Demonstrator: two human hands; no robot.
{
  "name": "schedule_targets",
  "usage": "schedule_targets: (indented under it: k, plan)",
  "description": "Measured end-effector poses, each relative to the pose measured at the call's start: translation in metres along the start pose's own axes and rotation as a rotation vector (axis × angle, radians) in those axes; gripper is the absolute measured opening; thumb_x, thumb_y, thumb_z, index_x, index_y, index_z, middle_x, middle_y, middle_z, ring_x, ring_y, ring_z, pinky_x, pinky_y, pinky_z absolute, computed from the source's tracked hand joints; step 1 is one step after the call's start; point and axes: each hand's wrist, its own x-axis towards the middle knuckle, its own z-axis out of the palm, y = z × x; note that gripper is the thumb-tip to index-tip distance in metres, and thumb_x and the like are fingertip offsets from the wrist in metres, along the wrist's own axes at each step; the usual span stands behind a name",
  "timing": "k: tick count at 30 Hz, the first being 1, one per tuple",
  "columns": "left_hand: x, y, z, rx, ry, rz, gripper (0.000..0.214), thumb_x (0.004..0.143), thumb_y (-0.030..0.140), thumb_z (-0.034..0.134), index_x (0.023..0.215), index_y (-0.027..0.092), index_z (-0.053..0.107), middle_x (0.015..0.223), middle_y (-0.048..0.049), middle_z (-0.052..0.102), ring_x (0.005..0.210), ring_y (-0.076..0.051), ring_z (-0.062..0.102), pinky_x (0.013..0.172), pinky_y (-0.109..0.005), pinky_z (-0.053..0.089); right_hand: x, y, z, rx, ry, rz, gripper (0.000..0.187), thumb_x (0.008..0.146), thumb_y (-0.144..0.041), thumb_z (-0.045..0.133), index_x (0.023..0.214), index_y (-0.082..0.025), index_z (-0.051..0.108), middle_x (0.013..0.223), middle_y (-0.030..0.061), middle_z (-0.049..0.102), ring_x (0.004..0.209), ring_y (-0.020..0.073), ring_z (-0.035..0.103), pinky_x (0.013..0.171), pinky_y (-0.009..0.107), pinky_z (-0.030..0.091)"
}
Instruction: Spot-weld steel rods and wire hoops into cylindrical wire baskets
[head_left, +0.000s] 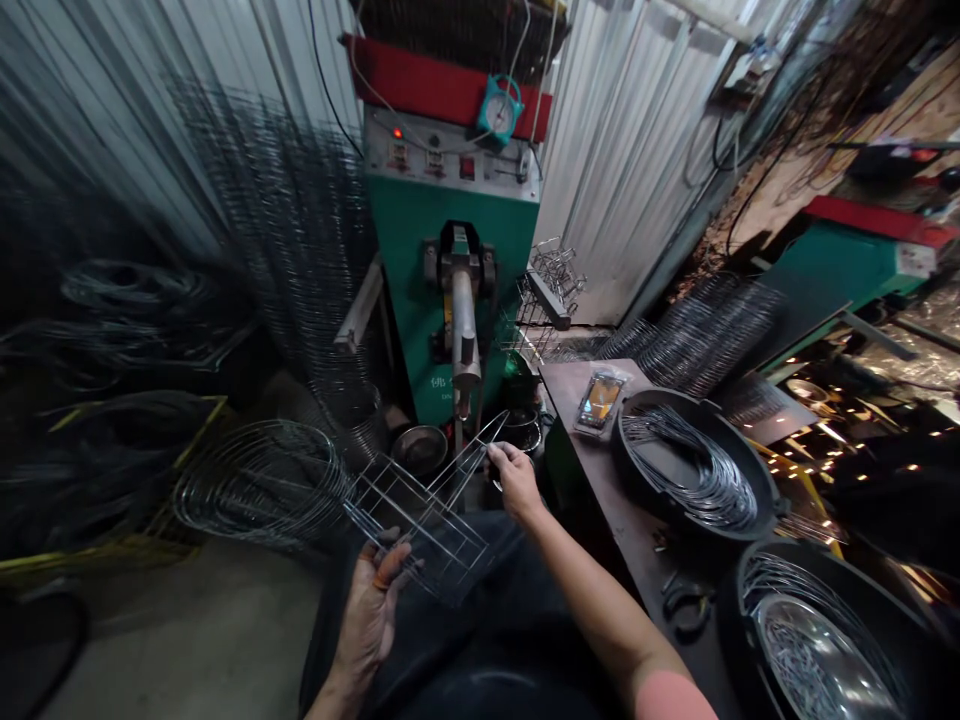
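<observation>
A wire rack (420, 505) of thin metal rods is held tilted over my lap, below the spot-welding machine (454, 290). My left hand (375, 590) grips its near left corner, with orange coverings on some fingers. At the upper right, my right hand (514, 475) pinches a narrow bent wire loop (480, 440) that reaches toward the rack. Whether the loop is joined to the rack I cannot tell. The welder's lower electrode (463, 400) stands just beyond the loop. A small metal bowl (420, 450) sits behind the rack.
On the right, a bench (592, 480) bears a phone (601, 402), a black tray of bent wires (690, 460) and another tray (817, 630). Wire rings (262, 480) lie at left, near tall stacks of wire parts (300, 230). Sparks fly at far right.
</observation>
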Motion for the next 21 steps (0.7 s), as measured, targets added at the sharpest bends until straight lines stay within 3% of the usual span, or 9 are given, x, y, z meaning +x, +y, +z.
schedule_targets:
  k: [21]
  plan:
    - [0.032, 0.008, 0.003, 0.007, 0.031, 0.039, 0.037, 0.051, 0.030, 0.073, 0.083, 0.024, 0.057, 0.096, 0.0006, 0.054, 0.097, -0.022, 0.053, 0.069, -0.035, 0.050, 0.042, 0.009, 0.011, 0.079, -0.045, 0.070, 0.025, 0.065, -0.040, 0.064, 0.064, -0.017, 0.054, 0.052, -0.0050, 0.049, 0.046, 0.0063, 0.041, 0.045, 0.020, 0.033]
